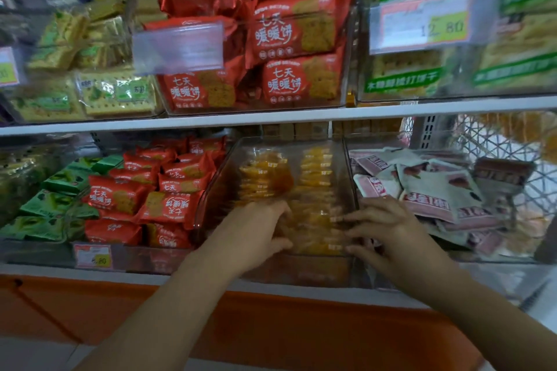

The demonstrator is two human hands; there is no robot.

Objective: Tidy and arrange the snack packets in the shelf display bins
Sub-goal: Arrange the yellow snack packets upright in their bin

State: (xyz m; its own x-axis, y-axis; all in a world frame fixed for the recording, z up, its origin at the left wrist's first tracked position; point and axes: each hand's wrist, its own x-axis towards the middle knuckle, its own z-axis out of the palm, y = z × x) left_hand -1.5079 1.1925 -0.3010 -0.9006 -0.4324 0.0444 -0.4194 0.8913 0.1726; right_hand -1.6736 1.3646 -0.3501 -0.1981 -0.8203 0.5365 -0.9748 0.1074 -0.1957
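A clear plastic bin (346,159) on the lower shelf holds rows of orange-yellow snack packets (313,208). Both my hands reach into its front end. My left hand (259,229) lies on the packets at the left, fingers curled round the front ones. On the right, the spread fingers of my right hand (379,229) touch the front packets beside the bin's right wall. The image is blurred, so the exact hold is hard to make out.
Left of this bin lie red biscuit packets (168,190) and green packets (57,193). To the right are pink-and-white packets (434,190). The upper shelf (271,117) carries bins of red packets (289,30) and cracker packs with price tags (422,21).
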